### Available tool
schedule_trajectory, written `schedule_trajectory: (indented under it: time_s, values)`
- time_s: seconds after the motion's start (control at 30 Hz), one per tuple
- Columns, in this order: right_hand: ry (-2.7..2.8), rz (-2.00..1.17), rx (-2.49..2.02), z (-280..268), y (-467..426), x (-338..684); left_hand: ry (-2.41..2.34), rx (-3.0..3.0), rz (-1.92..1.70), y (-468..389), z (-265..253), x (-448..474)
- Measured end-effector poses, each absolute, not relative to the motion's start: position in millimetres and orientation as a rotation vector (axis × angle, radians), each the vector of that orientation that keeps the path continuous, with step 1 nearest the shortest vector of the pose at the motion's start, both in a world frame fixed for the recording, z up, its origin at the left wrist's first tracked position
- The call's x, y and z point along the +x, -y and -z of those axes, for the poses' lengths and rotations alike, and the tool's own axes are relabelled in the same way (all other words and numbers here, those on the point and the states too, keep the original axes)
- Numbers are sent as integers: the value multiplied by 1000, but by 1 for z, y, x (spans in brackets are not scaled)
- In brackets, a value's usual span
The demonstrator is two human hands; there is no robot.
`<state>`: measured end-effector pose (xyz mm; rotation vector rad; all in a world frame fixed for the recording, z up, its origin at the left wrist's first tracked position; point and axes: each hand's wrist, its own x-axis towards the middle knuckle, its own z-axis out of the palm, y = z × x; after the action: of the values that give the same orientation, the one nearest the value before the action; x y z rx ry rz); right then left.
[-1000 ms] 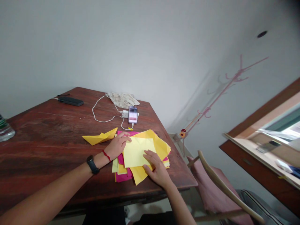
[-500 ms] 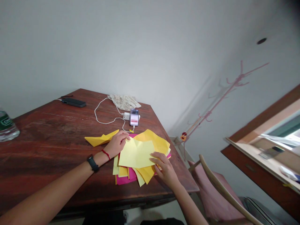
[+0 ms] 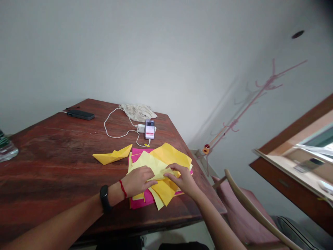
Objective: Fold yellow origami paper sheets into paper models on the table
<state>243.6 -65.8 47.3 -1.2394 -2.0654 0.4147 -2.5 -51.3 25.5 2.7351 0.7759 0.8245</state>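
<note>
A pale yellow sheet of paper (image 3: 148,160) lies on top of a loose pile of yellow and magenta papers (image 3: 170,152). My left hand (image 3: 139,180) grips the sheet's near edge, thumb below and fingers on top. At the right end of the same edge, my right hand (image 3: 180,176) pinches the sheet with curved fingers. The near edge looks slightly lifted; the fingertips partly cover it. Left of the pile sits a folded yellow paper boat (image 3: 113,155), apart from both hands.
Behind the pile, a phone (image 3: 149,130) rests by a white charger with a looping cable (image 3: 104,125). A pale crumpled cloth (image 3: 137,111), a black power bank (image 3: 80,114) and a plastic bottle (image 3: 7,149) are on the wooden table (image 3: 65,146). A chair (image 3: 241,205) stands right.
My left hand has moved from the sheet's far left corner to its near edge. My right hand has curled its fingers at the sheet's right end. The sheet has turned slightly.
</note>
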Motion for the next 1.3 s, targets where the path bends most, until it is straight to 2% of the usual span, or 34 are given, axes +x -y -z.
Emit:
schedule_trajectory:
  time_s: [0.23, 0.4, 0.67, 0.97, 1.3]
  values:
    - [1948, -377, -1271, -9, 49, 233, -735, 2755, -789, 49, -3, 4]
    - [1929, -180, -1237, 14, 49, 232, -753, 2701, -832, 46, 2, 3]
    - [2125, -29, -1269, 14, 51, 231, -698, 2790, -761, 44, -7, -4]
    - [2185, -52, -1211, 14, 50, 233, -629, 2916, -538, 41, -12, -5]
    - [2193, -76, -1225, 17, 46, 235, -654, 2891, -562, 36, -5, -6]
